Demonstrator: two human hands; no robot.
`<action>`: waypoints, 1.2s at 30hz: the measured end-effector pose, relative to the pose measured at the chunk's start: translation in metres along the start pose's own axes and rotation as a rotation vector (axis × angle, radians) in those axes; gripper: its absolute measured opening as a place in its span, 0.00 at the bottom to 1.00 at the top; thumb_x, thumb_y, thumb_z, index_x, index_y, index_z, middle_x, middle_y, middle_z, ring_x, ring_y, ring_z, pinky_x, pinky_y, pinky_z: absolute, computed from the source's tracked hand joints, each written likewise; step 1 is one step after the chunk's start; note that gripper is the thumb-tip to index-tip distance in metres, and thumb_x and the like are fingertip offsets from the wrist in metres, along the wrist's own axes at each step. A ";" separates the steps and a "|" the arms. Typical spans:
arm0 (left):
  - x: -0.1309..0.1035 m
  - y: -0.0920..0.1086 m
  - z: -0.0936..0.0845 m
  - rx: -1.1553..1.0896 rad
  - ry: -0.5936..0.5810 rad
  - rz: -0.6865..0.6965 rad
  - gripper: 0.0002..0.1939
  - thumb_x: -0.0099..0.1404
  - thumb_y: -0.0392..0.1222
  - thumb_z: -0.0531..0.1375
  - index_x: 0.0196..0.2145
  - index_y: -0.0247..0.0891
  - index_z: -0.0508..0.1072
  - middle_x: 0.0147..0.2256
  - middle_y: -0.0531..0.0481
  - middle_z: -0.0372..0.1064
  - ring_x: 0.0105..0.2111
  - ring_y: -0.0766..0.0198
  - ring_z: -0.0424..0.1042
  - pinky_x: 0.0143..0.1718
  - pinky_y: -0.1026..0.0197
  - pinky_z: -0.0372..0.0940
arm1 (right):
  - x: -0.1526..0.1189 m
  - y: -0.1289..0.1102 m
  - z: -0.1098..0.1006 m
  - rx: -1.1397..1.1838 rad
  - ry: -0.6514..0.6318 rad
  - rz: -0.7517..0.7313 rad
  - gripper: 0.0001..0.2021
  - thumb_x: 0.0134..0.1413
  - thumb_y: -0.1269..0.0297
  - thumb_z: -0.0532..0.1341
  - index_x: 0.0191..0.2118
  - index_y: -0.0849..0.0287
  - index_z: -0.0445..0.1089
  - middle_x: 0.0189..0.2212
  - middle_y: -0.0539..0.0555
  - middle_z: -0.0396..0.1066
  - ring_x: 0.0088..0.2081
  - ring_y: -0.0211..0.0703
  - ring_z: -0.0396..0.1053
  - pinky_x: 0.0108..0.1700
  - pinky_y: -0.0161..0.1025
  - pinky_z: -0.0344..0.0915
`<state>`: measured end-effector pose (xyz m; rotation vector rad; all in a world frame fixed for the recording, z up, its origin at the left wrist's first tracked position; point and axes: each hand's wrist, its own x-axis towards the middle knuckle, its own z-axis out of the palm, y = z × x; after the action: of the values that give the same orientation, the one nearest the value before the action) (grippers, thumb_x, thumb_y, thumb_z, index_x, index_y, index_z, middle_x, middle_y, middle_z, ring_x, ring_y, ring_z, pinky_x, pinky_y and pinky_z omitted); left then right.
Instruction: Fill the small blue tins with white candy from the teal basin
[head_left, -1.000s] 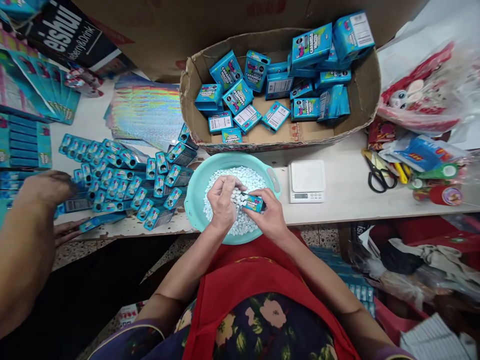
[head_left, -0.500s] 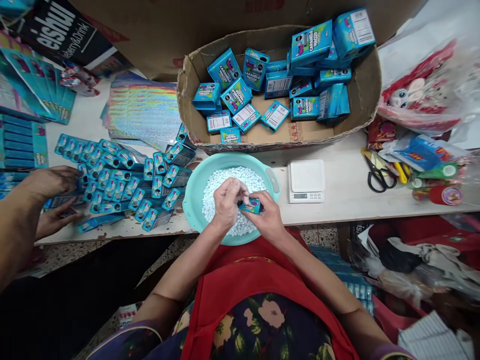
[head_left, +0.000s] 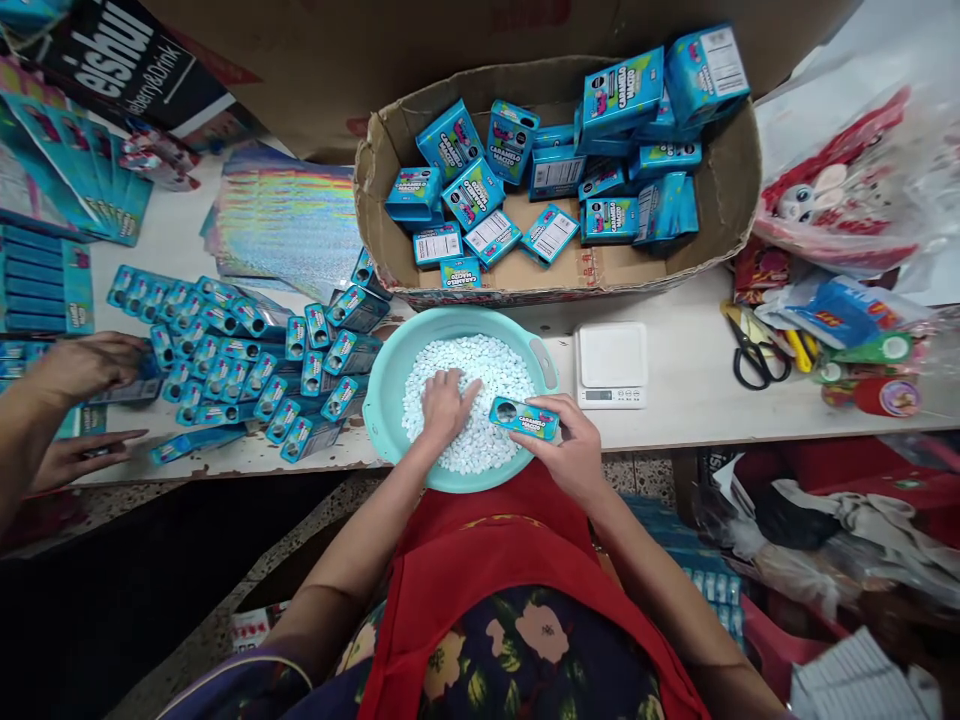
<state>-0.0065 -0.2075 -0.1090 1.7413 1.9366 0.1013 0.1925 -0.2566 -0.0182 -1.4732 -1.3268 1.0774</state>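
A turquoise plastic basin (head_left: 381, 400) holds a heap of small white candies (head_left: 491, 370). My left hand (head_left: 445, 408) dips into the candies, fingers stretched forward and thumb apart; the fingertips are partly sunk among them. Over the basin's right side, my right hand (head_left: 574, 445) grips a small blue candy box (head_left: 525, 420) between thumb and fingers. The box is tilted, and a round dark hole shows at the left of its top face. Its printed label faces up.
Rows of blue boxes with round holes (head_left: 259, 375) stand left, beside a co-worker's hands (head_left: 94, 365). A cardboard carton (head_left: 592, 275) of boxes lies behind the basin. Right are a white scale (head_left: 611, 360), scissors (head_left: 754, 350) and bagged items (head_left: 840, 215). Shiny sheets (head_left: 289, 220) lie back left.
My left hand has left the box's opening and gone down into the candies, its fingers spreading. My right hand has moved slightly right with the box. The co-worker's hands have shifted left.
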 end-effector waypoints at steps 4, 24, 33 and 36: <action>0.001 0.013 0.011 -0.281 0.005 0.022 0.13 0.61 0.53 0.59 0.34 0.40 0.73 0.35 0.46 0.71 0.38 0.54 0.69 0.41 0.56 0.63 | -0.001 0.000 0.000 -0.044 0.025 -0.009 0.18 0.46 0.60 0.71 0.44 0.53 0.72 0.40 0.54 0.72 0.42 0.46 0.71 0.45 0.45 0.70; -0.020 0.070 -0.069 -1.632 0.194 -0.013 0.11 0.60 0.45 0.62 0.28 0.38 0.64 0.24 0.55 0.65 0.25 0.68 0.69 0.28 0.64 0.68 | 0.013 -0.008 0.037 -0.284 -0.118 -0.128 0.14 0.49 0.65 0.68 0.44 0.55 0.71 0.38 0.55 0.72 0.42 0.50 0.70 0.44 0.46 0.68; -0.021 0.082 -0.071 -1.553 0.201 0.080 0.11 0.60 0.46 0.63 0.32 0.39 0.65 0.25 0.56 0.66 0.23 0.69 0.70 0.27 0.64 0.68 | 0.012 -0.008 0.028 -0.155 -0.072 -0.059 0.15 0.48 0.65 0.69 0.43 0.54 0.71 0.37 0.53 0.71 0.41 0.47 0.71 0.44 0.43 0.68; -0.021 0.085 -0.070 -1.534 0.218 0.105 0.10 0.61 0.45 0.62 0.33 0.38 0.66 0.25 0.55 0.66 0.22 0.69 0.70 0.26 0.65 0.68 | 0.012 -0.007 0.027 -0.130 -0.073 -0.058 0.15 0.48 0.65 0.69 0.43 0.53 0.71 0.37 0.52 0.71 0.42 0.46 0.71 0.45 0.43 0.68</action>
<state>0.0406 -0.1932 -0.0081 0.7224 1.1321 1.4101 0.1657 -0.2433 -0.0185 -1.4923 -1.5065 1.0321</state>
